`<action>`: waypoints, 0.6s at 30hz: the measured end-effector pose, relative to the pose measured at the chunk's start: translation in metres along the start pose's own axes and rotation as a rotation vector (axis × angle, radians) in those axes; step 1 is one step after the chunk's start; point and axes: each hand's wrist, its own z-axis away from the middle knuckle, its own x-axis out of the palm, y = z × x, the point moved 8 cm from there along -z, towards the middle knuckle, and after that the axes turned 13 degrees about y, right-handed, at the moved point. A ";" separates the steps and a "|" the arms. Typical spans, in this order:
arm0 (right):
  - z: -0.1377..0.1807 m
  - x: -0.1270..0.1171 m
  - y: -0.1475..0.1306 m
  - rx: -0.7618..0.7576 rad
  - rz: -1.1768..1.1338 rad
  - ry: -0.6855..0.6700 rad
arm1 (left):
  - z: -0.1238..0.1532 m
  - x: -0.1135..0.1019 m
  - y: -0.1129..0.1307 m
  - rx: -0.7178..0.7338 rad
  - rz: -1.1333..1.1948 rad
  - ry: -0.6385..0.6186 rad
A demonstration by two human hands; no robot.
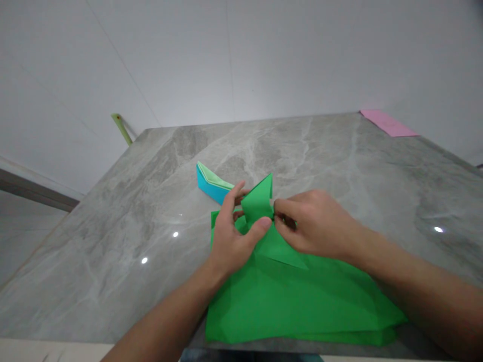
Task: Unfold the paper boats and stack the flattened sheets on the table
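A folded piece of green paper (260, 201) stands up between both hands, its pointed tip rising toward the far side. My left hand (232, 236) pinches it from the left, thumb pressed on its near face. My right hand (315, 223) pinches its right edge with curled fingers. Beneath the hands lies a stack of flat green paper sheets (298, 301), reaching the table's near edge. Just beyond my left hand rests a folded blue and light green paper boat shape (211, 185).
The grey marble table (113, 241) stretches away to a white wall. A pink sheet of paper (388, 123) lies at the far right corner. A green stick (121, 128) leans at the table's far left corner. The floor drops away on the left.
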 end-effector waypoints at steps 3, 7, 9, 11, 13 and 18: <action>0.005 0.011 -0.010 -0.056 0.110 -0.058 | 0.006 0.001 0.007 0.080 -0.087 -0.018; 0.006 0.017 -0.012 -0.049 0.103 -0.066 | 0.004 0.001 0.003 -0.012 -0.064 -0.012; 0.005 0.016 -0.012 -0.042 0.098 -0.058 | 0.001 0.000 0.001 -0.078 -0.009 0.004; 0.004 0.017 -0.012 -0.037 0.120 -0.057 | -0.001 0.000 -0.001 -0.129 0.071 -0.011; 0.004 0.018 -0.011 -0.031 0.149 -0.081 | -0.001 0.001 -0.003 -0.155 0.153 -0.052; 0.008 0.023 -0.014 -0.052 0.153 -0.166 | 0.001 0.005 -0.014 -0.249 0.305 -0.157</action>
